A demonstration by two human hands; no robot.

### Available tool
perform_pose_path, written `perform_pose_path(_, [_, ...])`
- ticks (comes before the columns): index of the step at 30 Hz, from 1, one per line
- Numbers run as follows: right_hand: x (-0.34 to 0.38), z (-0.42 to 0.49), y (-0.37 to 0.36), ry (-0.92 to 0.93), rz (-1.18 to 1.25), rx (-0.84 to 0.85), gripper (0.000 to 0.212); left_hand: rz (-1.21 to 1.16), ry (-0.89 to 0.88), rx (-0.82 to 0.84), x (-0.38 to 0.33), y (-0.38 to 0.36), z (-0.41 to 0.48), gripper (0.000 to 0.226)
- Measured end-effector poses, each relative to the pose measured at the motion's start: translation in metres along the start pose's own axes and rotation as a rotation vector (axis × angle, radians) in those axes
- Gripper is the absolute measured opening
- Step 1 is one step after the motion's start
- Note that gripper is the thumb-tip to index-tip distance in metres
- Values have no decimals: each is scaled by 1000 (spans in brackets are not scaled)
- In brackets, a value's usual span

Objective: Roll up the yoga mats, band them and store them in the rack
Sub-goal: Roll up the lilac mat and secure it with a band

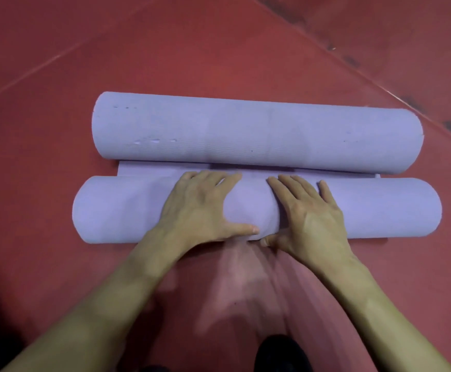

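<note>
Pressing lower mat roll (111,208) at frame centre: left hand (200,208), right hand (307,218), each grip spread flat, probably to stop unrolling.

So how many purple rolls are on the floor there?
2. The far roll lies across the red floor; the near roll lies parallel beside it, under the left hand and right hand. None seems hidden.

Near roll (117,208): plain pale lavender, uniform, no print. Far roll (259,130): the same pale lavender, with a fine ribbed texture and a few small white nicks toward its left end. Floor (58,63): brick red, crossed by paler seam lines carrying dark scuffs; shoe (278,353): black.
</note>
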State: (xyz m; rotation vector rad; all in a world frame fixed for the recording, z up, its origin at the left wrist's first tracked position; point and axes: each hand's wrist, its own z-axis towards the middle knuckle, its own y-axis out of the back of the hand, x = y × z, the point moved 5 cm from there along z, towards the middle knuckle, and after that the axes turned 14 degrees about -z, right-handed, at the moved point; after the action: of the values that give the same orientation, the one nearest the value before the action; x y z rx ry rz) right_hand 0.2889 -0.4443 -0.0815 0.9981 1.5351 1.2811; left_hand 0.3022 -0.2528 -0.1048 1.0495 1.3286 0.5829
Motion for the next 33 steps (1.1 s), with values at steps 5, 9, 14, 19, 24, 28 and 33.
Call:
perform_pose_path(5, [1, -9, 5, -6, -8, -9, 115, 103, -70, -147, -9, -13, -39, 113])
perform_pose_path(9, [4, -8, 11, -23, -27, -8, 106, 199, -112, -95, -5, -11, -35, 119])
perform_pose_path(14, [-6, -23, 25, -53, -4, 80, 106, 128, -269, -53, -15, 7, -25, 103])
perform_pose_path(19, [-10, -40, 20, -55, 16, 214, 113, 83, -237, 133, -19, -4, -26, 114])
perform_pose_path(24, [-15, -35, 10, -30, 134, 430, 129, 82, -190, 190, -19, 2, -19, 113])
perform_pose_path(28, [-19, -37, 0, 107, 94, 490, 139, 114, -146, 199, -35, 2, -38, 113])
perform_pose_path(33, [-21, -53, 2, 326, 159, 452, 144, -39, -62, 235, -51, -17, -89, 105])
